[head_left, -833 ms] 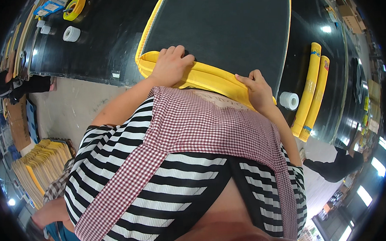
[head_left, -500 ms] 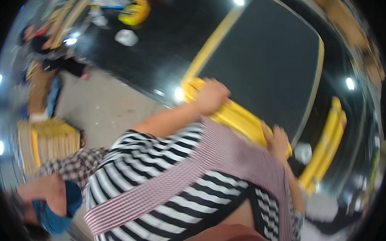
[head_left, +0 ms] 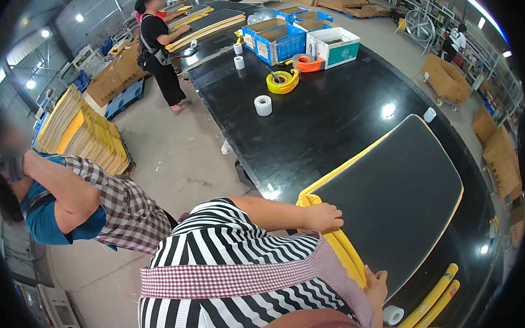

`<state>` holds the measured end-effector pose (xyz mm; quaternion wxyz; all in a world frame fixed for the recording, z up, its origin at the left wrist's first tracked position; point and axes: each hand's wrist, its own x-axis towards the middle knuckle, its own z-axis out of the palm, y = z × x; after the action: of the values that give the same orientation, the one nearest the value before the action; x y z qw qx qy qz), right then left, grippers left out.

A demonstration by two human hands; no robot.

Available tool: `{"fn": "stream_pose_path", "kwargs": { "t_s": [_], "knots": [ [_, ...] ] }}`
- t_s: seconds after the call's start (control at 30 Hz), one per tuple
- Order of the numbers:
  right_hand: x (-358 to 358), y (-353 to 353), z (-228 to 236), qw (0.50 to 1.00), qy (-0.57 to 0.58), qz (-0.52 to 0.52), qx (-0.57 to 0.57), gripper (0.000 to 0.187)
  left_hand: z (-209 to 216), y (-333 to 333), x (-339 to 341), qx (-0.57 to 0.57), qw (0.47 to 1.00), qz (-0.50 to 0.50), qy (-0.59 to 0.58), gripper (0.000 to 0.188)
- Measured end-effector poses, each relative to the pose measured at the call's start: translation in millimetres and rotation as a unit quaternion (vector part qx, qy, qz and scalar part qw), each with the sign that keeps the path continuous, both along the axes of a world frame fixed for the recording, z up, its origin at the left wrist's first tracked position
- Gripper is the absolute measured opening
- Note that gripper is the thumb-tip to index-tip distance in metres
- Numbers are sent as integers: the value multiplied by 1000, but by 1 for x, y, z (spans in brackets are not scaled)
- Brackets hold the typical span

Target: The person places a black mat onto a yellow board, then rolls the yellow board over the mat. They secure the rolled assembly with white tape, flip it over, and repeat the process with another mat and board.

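Note:
A dark grey panel (head_left: 393, 199) with yellow sides lies on a black table. Along its near edge runs a thick yellow padded edging (head_left: 348, 255). My left hand (head_left: 323, 217) grips the edging's far left end, fingers curled over onto the panel's top. Around the other end of the same edging my right hand (head_left: 375, 284) is closed, thumb pointing up by the panel's corner. The undersides of both grips are hidden. Beside my right hand stand a small white roll (head_left: 392, 315) and two yellow tubes (head_left: 431, 305).
On the black table (head_left: 337, 119) are a white roll (head_left: 263, 106), a yellow tape roll (head_left: 282, 82), an orange tape roll (head_left: 308, 63) and several boxes (head_left: 272, 41). A co-worker (head_left: 76, 201) stands close at my left, before a yellow-edged stack (head_left: 85, 133). Another person (head_left: 161, 48) works farther off.
The view has swung up, bringing the far table and boxes in and shifting the panel lower in the picture. Both hands stay on the yellow edging. The co-worker's raised arm shows more.

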<state>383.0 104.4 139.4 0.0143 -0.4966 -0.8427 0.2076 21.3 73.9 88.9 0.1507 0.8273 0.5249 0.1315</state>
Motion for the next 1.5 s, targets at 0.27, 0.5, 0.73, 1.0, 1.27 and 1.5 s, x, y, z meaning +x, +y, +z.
{"fn": "stream_pose_path", "kwargs": {
  "t_s": [0.27,0.5,0.73,1.0,1.27,1.5],
  "knots": [
    [2,2,1,999,-4,-40,7,45,17,4,15,-80,980,179,-22,32],
    [9,3,-9,985,-52,-166,13,17,28,1,10,-59,971,223,60,46],
    [27,-4,-41,985,21,-100,138,14,26,10,-7,-93,982,159,38,54],
    [40,8,-39,989,90,-85,84,13,13,15,-24,-56,995,79,10,47],
    [55,1,-61,972,141,3,190,10,26,10,-21,-115,984,136,-19,46],
    [64,-5,-52,968,104,70,217,16,26,12,-21,-57,982,147,101,55]
  ]
}}
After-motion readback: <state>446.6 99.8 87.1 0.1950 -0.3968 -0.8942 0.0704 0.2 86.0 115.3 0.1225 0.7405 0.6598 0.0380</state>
